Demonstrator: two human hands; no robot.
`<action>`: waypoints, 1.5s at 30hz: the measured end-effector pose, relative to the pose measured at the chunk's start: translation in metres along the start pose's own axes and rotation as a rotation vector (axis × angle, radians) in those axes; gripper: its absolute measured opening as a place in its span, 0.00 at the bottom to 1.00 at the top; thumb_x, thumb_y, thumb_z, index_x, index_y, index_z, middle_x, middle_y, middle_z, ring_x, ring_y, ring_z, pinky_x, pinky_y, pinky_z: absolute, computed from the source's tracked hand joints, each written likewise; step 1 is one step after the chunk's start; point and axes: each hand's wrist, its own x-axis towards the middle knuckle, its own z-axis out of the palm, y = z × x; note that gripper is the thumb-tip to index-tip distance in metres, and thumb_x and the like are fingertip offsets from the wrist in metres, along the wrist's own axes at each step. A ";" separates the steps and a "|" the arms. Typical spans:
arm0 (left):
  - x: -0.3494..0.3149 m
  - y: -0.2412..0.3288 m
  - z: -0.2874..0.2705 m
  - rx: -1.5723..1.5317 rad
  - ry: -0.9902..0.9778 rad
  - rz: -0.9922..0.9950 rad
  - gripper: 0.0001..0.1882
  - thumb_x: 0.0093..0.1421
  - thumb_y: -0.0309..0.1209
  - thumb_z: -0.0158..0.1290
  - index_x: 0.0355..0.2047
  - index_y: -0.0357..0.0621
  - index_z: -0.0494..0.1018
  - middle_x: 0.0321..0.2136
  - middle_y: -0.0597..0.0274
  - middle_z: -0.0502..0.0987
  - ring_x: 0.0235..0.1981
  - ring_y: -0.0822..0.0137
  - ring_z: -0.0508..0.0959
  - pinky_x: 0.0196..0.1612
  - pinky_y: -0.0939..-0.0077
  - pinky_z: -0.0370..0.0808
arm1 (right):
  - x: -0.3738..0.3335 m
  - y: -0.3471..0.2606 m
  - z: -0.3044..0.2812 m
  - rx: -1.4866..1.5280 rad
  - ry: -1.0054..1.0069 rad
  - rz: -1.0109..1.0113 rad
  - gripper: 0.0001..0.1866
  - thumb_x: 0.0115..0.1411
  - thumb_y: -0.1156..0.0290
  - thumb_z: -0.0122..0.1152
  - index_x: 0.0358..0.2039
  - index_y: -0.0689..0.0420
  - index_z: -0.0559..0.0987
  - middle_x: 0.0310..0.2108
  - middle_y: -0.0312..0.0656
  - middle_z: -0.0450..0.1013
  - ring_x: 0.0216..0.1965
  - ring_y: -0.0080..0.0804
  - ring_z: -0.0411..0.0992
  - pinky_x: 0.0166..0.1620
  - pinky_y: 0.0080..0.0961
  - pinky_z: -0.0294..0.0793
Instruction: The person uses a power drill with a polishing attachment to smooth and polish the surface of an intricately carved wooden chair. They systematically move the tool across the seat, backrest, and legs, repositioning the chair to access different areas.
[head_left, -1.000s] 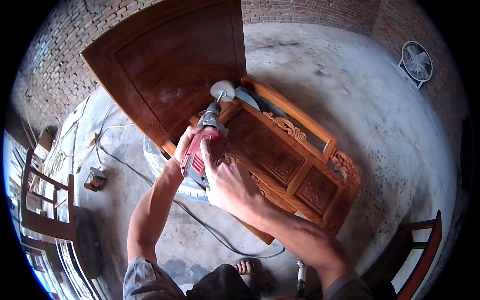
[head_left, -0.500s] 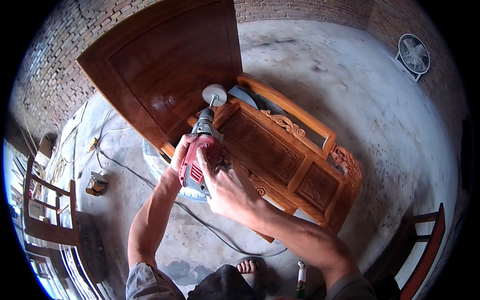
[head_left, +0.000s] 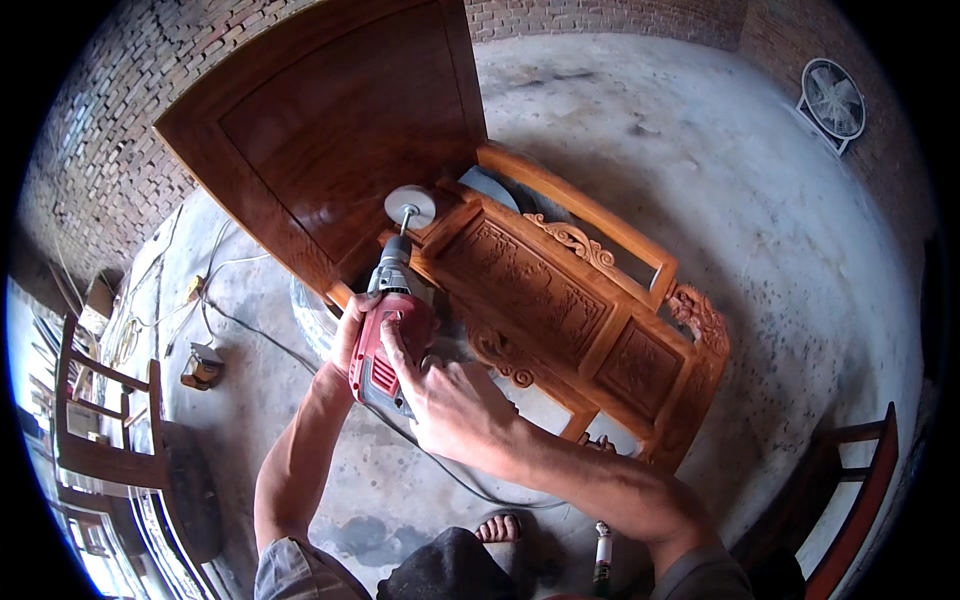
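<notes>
A grey, stained concrete floor (head_left: 700, 200) fills most of the frame, with a brick wall (head_left: 90, 170) curving along the upper left and top edge. One large wooden panel (head_left: 330, 130) leans in the upper middle, and one carved wooden bench (head_left: 580, 300) lies tipped on the floor at the centre. One round fan (head_left: 833, 98) stands at the upper right. Two wooden chairs show: one chair (head_left: 100, 440) at the lower left and another chair (head_left: 850, 490) at the lower right. A thin cable (head_left: 250, 330) snakes across the floor on the left. Just left of centre, both hands are clamped on one red drill (head_left: 385, 350): the left hand (head_left: 350, 335) wraps its body from the left side, and the right hand (head_left: 455, 400) grips it from the right and rear. The drill points upward in the frame, its one white disc (head_left: 410, 207) near the lower edge of the panel, beside the bench's end; whether it touches cannot be told. One bare foot (head_left: 497, 527) shows at the bottom centre.
</notes>
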 end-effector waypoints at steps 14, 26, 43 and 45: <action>-0.038 -0.011 0.006 0.040 -0.004 -0.087 0.37 0.56 0.52 0.54 0.54 0.30 0.70 0.47 0.41 0.78 0.44 0.52 0.81 0.52 0.61 0.79 | -0.028 -0.025 0.038 -0.031 0.175 -0.079 0.53 0.49 0.75 0.66 0.69 0.74 0.46 0.30 0.58 0.77 0.25 0.39 0.78 0.25 0.27 0.77; 0.024 -0.027 0.028 0.016 -0.105 -0.149 0.37 0.57 0.49 0.53 0.56 0.27 0.67 0.46 0.40 0.78 0.43 0.51 0.82 0.54 0.61 0.79 | -0.045 -0.014 -0.004 -0.052 0.068 0.229 0.55 0.52 0.71 0.68 0.72 0.63 0.41 0.32 0.60 0.73 0.29 0.50 0.76 0.30 0.40 0.77; 0.019 -0.039 0.040 0.118 -0.026 -0.152 0.28 0.56 0.46 0.56 0.47 0.33 0.74 0.38 0.49 0.81 0.34 0.57 0.81 0.42 0.66 0.81 | -0.062 -0.023 0.005 -0.069 0.099 0.271 0.57 0.53 0.68 0.69 0.72 0.67 0.39 0.30 0.57 0.73 0.30 0.46 0.77 0.29 0.36 0.77; 0.019 -0.034 0.036 0.065 -0.080 -0.192 0.29 0.56 0.48 0.55 0.47 0.32 0.74 0.38 0.47 0.81 0.35 0.55 0.82 0.43 0.64 0.81 | -0.060 -0.017 0.004 -0.070 0.108 0.220 0.57 0.53 0.68 0.69 0.72 0.66 0.39 0.30 0.57 0.73 0.29 0.45 0.77 0.29 0.37 0.77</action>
